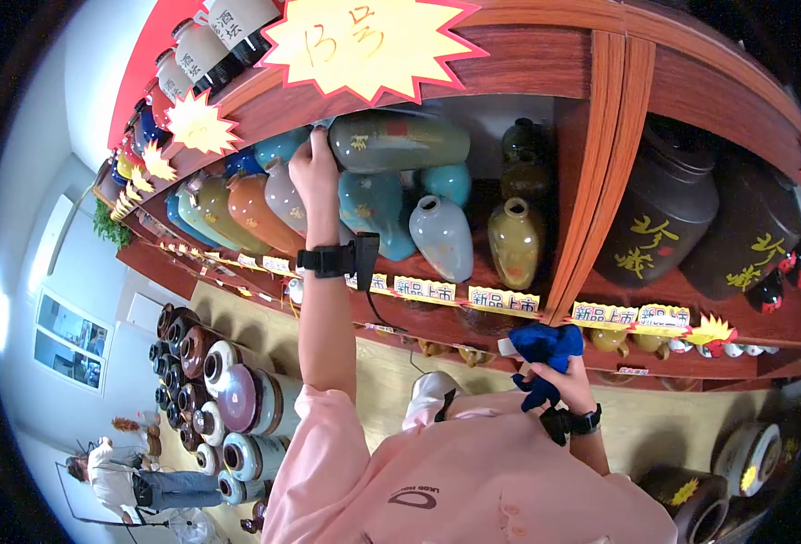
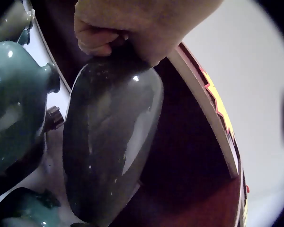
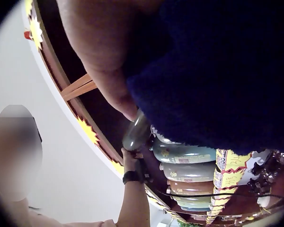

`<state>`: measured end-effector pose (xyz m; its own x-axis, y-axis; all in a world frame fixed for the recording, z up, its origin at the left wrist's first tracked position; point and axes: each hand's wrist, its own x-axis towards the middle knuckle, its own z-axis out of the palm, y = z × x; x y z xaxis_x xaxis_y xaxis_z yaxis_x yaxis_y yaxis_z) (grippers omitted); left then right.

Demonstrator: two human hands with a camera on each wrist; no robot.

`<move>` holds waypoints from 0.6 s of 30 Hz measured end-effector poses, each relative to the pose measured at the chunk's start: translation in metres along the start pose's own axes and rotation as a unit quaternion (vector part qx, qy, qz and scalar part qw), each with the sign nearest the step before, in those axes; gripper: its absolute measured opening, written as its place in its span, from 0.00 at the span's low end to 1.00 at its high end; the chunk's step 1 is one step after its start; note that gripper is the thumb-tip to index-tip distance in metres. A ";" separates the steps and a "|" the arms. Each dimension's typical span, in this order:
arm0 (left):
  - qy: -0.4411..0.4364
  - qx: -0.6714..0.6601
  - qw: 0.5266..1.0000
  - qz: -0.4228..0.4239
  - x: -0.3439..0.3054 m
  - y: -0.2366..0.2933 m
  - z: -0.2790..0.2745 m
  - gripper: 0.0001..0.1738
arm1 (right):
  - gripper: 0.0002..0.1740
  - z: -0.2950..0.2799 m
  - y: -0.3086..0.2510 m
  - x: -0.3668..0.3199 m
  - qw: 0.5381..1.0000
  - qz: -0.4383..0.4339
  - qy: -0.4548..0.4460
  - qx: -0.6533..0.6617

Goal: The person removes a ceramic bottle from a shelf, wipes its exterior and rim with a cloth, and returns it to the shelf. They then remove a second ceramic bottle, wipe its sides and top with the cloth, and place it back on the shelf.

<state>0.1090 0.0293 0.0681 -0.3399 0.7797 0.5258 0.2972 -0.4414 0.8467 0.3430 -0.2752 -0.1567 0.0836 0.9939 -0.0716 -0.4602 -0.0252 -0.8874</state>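
Observation:
My left hand (image 1: 314, 177) grips a glossy grey-green ceramic bottle (image 1: 405, 142) by its neck, fingers curled round it. The bottle lies on its side in the head view, in front of the other bottles in the shelf bay, with small gold writing on its body. From the left wrist, the hand (image 2: 128, 28) covers the bottle's mouth and neck, and the body (image 2: 111, 137) hangs away from it. Lower down, near the shelf's front edge, my right hand (image 1: 574, 385) holds a bunched dark blue cloth (image 1: 545, 346), which fills much of the right wrist view.
Close around stand a teal bottle (image 1: 375, 213), a pale blue bottle (image 1: 441, 238) and an olive bottle (image 1: 516, 245). A wooden upright (image 1: 597, 172) divides this bay from large dark jars (image 1: 659, 213). Several jars (image 1: 237, 399) stand on the floor; another person (image 1: 147, 485) is beyond.

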 end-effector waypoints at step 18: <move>-0.183 0.187 0.925 0.277 0.075 -0.028 0.070 0.20 | 0.27 -0.002 -0.006 -0.008 0.998 -0.017 0.064 -0.007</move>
<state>0.1379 0.1310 0.0783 0.2603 0.6087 0.7495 0.6468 -0.6863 0.3327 0.3468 -0.2832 -0.1523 0.2122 0.9723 -0.0979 -0.4427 0.0063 -0.8966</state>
